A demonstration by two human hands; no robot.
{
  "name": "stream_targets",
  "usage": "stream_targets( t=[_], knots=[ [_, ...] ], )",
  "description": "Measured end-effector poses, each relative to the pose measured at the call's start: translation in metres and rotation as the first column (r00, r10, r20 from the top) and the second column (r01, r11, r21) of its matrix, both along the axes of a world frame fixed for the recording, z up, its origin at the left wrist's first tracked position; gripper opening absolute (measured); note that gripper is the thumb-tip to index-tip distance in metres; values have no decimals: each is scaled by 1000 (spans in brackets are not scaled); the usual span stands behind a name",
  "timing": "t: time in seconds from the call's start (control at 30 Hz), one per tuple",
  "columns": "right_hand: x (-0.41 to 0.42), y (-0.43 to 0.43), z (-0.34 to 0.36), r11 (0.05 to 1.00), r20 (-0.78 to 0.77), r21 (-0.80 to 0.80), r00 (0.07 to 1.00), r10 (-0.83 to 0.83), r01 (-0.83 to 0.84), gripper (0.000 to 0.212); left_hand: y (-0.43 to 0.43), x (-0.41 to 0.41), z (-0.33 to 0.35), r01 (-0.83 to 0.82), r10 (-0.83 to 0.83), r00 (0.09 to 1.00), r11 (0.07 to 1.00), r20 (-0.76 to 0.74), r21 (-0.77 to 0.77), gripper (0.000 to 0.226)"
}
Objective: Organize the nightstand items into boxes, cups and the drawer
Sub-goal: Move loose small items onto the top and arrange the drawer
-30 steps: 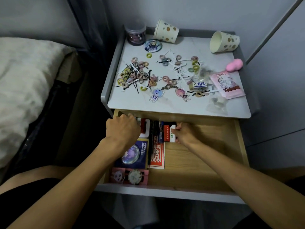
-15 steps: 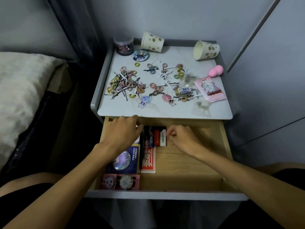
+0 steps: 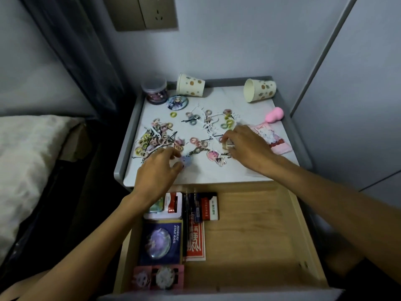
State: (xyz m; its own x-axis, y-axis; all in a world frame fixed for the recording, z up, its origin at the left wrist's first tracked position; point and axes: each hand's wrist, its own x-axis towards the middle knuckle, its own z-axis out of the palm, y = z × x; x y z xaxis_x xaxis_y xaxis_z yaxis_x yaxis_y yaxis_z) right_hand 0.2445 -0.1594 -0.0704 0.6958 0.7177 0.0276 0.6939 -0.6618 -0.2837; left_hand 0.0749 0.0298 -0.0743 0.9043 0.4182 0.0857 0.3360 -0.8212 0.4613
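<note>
1. The left hand (image 3: 160,170) is reaching over the front of the nightstand top (image 3: 217,175). Its fingers are bending down beside a little purple charm (image 3: 186,161), and the thumb is touching it. I cannot tell if the hand is pinching the charm.
2. The right hand (image 3: 247,146) is reaching over the middle of the top. Its fingers and thumb are curling round a small box (image 3: 227,145) that is sitting there.
3. The two hands are working apart, with a pink charm (image 3: 216,157) lying between them.
4. A heap of hair ties (image 3: 149,140) is lying on the left of the top, just past the left hand. Black hairpins (image 3: 188,121) are mixed in with the ties.
5. Two spotted paper cups are lying on their sides at the back, the left cup (image 3: 191,88) and the right cup (image 3: 260,91). A small jar (image 3: 154,92) is standing in the back left corner, with a round badge (image 3: 177,102) just in front of it.
6. A pink packet (image 3: 273,139) is lying just beside the right hand.
7. The drawer (image 3: 256,235) is hanging open below the top. A blue card pack (image 3: 160,242), a red card (image 3: 195,244) and some pens (image 3: 191,205) are lying in its left part.
</note>
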Motion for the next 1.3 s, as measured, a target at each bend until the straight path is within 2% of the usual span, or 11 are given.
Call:
stream_targets(
  t=[0.1,0.23,0.33,0.5,0.57,0.67,0.87,1.07,1.13,1.2,1.3],
  knots=[
    [7,3,-3,1000,1,-23,1000,18,-18,34,17,7,-6,-75,77,997,992,-17,98,38],
    [15,10,-12,999,45,-23,998,47,-46,29,43,15,-10,-142,163,971,982,-175,123,61],
    [19,16,-15,999,40,32,999,26,-28,22,47,14,-17,-88,129,967,978,-220,188,61],
    [32,24,2,917,-267,333,955,-132,220,24,46,20,-13,-55,77,990,983,-116,177,47],
    [40,20,7,888,-326,354,928,-178,295,25,43,22,-12,-49,61,995,989,-82,137,44],
    [41,11,8,920,-355,226,907,-228,320,19,39,23,-9,-58,63,998,989,-28,135,38],
    [30,5,-3,993,-89,10,989,-120,122,13,44,25,-6,-136,130,991,972,41,191,35],
    [26,19,-1,986,215,-168,976,16,21,11,52,19,-10,-181,184,983,976,-17,120,38],
    [26,22,1,988,296,-152,953,64,-19,13,53,20,-11,-130,130,992,989,7,73,36],
    [26,26,4,995,359,-88,930,76,-48,28,49,22,-11,-47,46,998,998,47,32,32],
    [21,34,14,989,322,138,947,9,-56,22,40,24,-14,49,-53,996,997,75,52,30]
  ],
)
